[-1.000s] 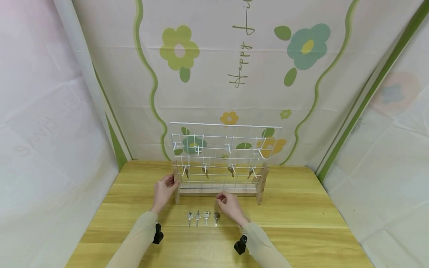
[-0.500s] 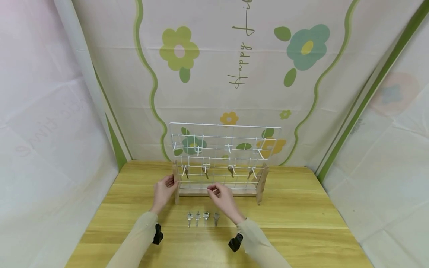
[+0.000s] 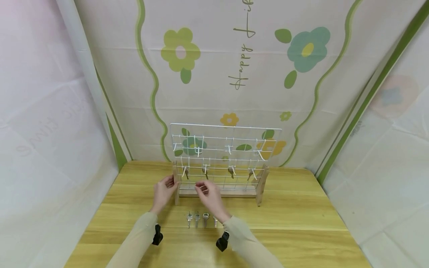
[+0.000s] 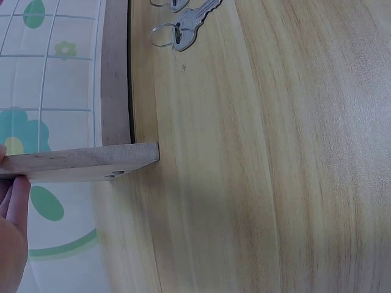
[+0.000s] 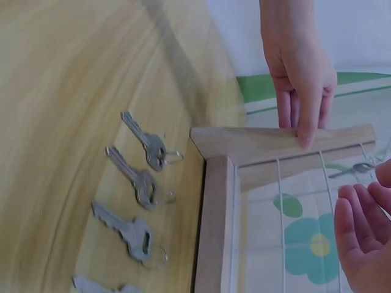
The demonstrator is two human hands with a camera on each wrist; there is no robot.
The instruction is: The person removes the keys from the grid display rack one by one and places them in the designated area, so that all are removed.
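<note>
A white wire rack (image 3: 226,127) stands on wooden supports, with hooks in two rows. My left hand (image 3: 164,191) grips its left wooden end post (image 5: 226,141), thumb on one side and fingers on the other. From the lower hooks hang several keys, the leftmost key (image 3: 187,173) among them. My right hand (image 3: 210,199) is in front of the rack's lower left part, fingers loosely bent with nothing visible between them. In the right wrist view its fingers (image 5: 347,229) are just below a hanging key (image 5: 360,168). The upper hooks (image 3: 198,150) carry no keys.
Several loose keys with small rings lie in a row on the wooden table before the rack, such as a key (image 3: 189,219) at the left end and a key (image 5: 131,235) closer to the right wrist camera. A printed cloth (image 3: 214,93) hangs behind the rack.
My right hand has moved left along the front of the rack, from above the rightmost loose key to the rack's left half. The left hand has stayed on the end post.
</note>
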